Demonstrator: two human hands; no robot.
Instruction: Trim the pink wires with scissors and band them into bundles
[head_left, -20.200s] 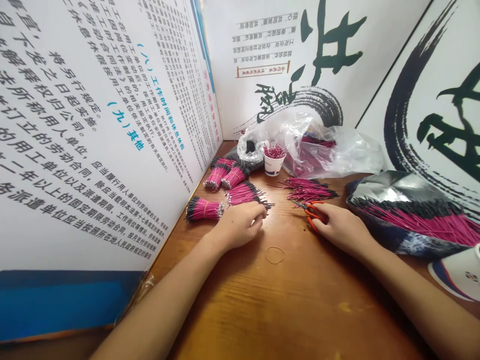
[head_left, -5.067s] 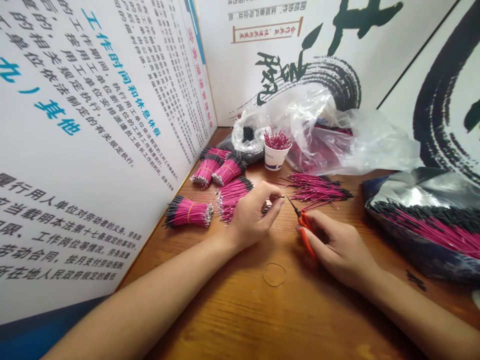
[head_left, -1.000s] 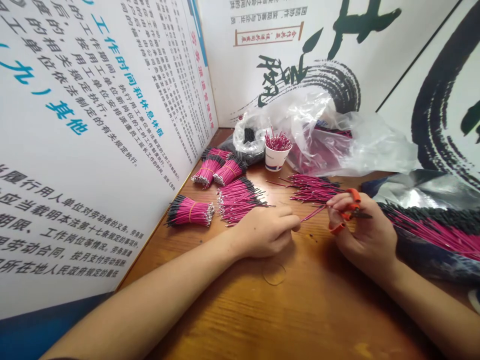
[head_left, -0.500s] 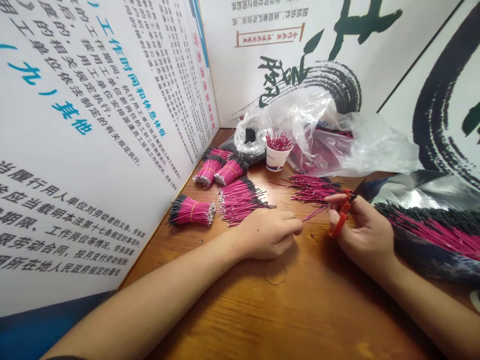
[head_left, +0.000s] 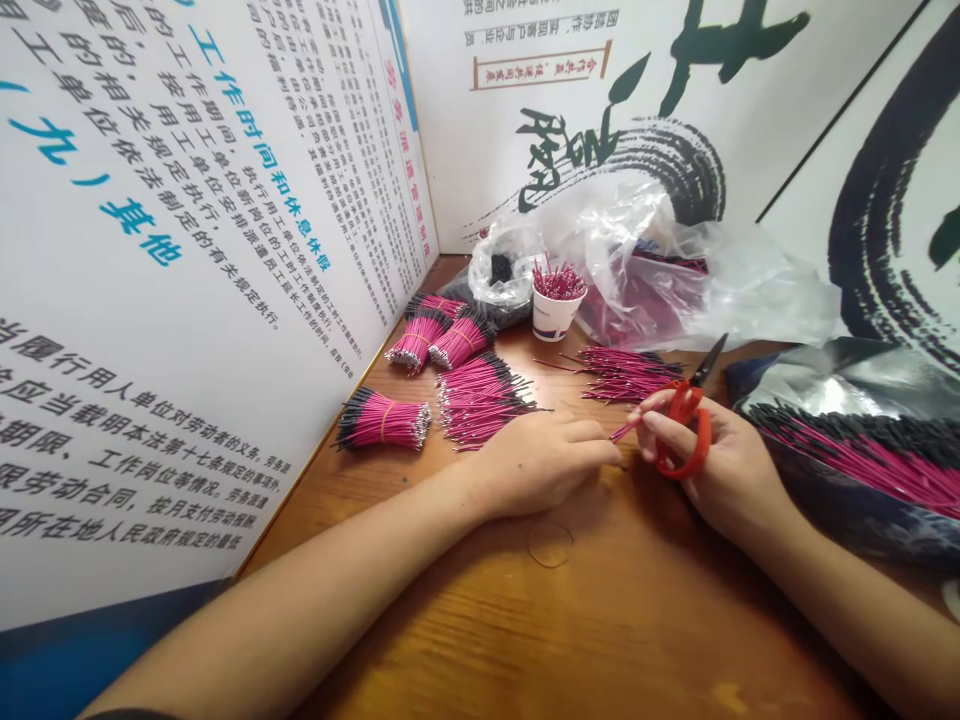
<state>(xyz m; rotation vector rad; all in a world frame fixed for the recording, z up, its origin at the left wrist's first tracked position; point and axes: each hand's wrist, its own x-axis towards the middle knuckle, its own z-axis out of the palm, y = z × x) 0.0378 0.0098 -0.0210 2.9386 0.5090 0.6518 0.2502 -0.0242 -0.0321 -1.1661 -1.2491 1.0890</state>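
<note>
A thin magenta wire [head_left: 622, 433] spans the small gap between my two hands. My left hand [head_left: 544, 460] is closed, pinching one end of it, with the fingertips partly hidden. Thumb and fingers of my right hand [head_left: 712, 450] meet at the other end. Orange-handled scissors [head_left: 696, 440] also rest in that right hand, their dark blades pointing up and away. Just behind the hands lies a loose pile of magenta wires with black ends [head_left: 630, 374]. Left of it, more wires [head_left: 480, 400] are spread beside my left hand.
Banded wire bundles [head_left: 386, 420] lie along the left wall panel. A paper cup [head_left: 555, 310] full of wires stands at the back, near clear plastic bags [head_left: 765, 290]. On the right is a dark bag [head_left: 832, 520] of wires. A thin rubber band [head_left: 551, 545] lies in front.
My right hand has moved left, close to my left hand. The scissors have turned, so their blades now show pointing up. Less of the wire shows between the hands.
</note>
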